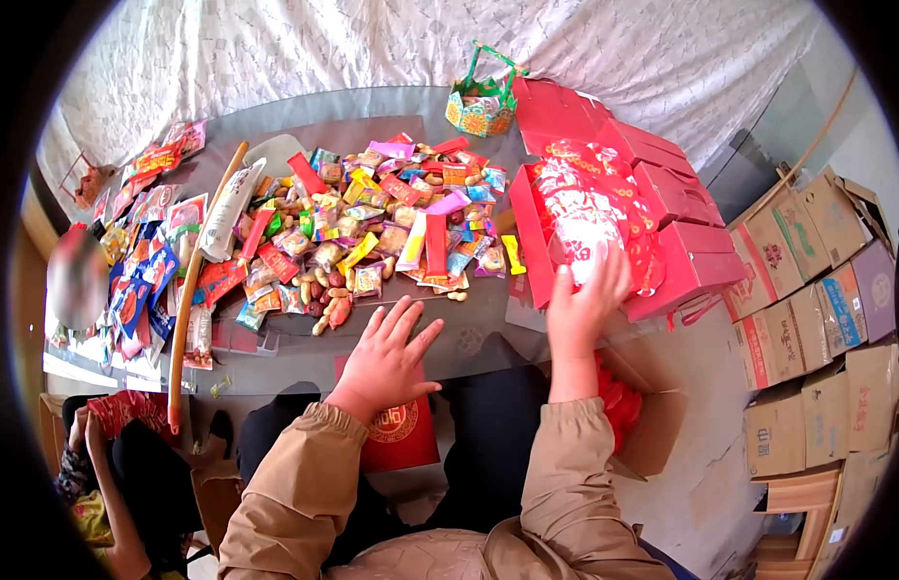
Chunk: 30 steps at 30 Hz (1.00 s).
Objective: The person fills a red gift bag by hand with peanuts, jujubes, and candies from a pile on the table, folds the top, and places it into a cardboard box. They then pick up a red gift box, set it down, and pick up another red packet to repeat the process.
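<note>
From here, left hand spread, near side of candy-and-peanut pile, right hand at glossy red bags in the right-side red box, pinch unclear; light fingertip pressure likely suits slippery plastic.

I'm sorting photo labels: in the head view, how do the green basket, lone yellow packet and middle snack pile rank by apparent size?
1. Snack pile
2. Green basket
3. Yellow packet

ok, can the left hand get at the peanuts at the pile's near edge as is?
Likely yes. The left hand looks empty and open, just short of the peanuts, with nothing visible between. The right hand is off at the red box, out of the way.
</note>
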Each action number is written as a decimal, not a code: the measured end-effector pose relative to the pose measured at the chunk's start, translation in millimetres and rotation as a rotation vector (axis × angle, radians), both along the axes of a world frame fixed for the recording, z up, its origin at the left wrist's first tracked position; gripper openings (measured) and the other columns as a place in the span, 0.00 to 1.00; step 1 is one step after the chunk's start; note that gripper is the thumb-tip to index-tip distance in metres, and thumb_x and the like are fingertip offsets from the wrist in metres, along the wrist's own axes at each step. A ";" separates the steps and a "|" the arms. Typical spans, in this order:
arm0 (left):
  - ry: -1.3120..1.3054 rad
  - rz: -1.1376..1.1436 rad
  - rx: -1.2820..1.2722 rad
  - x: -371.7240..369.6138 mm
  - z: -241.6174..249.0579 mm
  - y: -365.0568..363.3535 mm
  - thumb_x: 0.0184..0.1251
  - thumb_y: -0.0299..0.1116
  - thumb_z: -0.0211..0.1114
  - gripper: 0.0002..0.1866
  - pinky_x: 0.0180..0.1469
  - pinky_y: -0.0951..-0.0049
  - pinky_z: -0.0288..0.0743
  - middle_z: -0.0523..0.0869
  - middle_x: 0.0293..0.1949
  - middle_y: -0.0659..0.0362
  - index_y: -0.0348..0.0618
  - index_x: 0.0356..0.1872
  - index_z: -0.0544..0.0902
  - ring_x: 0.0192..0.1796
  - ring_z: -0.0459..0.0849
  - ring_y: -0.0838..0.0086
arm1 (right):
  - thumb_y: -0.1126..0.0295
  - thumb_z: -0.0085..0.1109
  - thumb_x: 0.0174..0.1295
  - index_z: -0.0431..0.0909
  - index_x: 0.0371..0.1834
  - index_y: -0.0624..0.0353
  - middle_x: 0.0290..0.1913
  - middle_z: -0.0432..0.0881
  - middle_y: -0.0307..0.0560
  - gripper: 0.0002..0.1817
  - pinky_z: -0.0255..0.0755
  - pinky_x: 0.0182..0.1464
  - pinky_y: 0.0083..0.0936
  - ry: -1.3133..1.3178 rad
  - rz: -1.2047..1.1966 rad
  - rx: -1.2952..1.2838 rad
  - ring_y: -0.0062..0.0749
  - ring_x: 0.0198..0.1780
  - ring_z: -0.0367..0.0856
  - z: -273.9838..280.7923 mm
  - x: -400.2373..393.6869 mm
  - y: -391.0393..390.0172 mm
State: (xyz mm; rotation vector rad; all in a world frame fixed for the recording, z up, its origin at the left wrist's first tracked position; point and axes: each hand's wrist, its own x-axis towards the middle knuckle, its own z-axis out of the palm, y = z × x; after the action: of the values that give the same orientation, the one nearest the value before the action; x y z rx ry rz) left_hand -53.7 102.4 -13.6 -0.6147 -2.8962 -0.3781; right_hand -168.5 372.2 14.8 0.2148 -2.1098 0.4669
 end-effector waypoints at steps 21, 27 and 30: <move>0.019 0.004 0.020 1.4 -1.6 -2.1 0.56 0.67 0.67 0.48 0.77 0.47 0.53 0.67 0.72 0.49 0.54 0.75 0.67 0.79 0.58 0.54 | 0.75 0.58 0.67 0.76 0.43 0.65 0.49 0.85 0.57 0.06 0.77 0.50 0.37 -0.061 0.296 -0.230 0.46 0.47 0.84 22.2 7.3 14.0; -0.213 -0.024 1.073 -17.0 -25.6 -16.1 0.64 0.74 0.53 0.54 0.76 0.50 0.55 0.67 0.72 0.44 0.42 0.79 0.56 0.77 0.61 0.54 | 0.75 0.57 0.66 0.74 0.40 0.63 0.60 0.79 0.62 0.04 0.76 0.59 0.44 -0.087 0.696 0.015 0.58 0.57 0.80 33.4 86.9 -77.8; -0.650 -0.259 2.049 -6.6 8.4 -15.9 0.71 0.74 0.43 0.50 0.76 0.52 0.58 0.66 0.74 0.48 0.45 0.81 0.51 0.76 0.64 0.56 | 0.74 0.60 0.64 0.76 0.39 0.63 0.64 0.78 0.60 0.05 0.76 0.63 0.44 -0.261 0.952 0.026 0.59 0.62 0.79 9.0 124.4 -107.2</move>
State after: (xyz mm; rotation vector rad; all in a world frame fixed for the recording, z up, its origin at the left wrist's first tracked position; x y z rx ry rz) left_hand -60.3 86.4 -5.1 -0.3256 -1.1360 -3.0429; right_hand -44.2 265.0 23.8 1.2525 -2.1562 1.0558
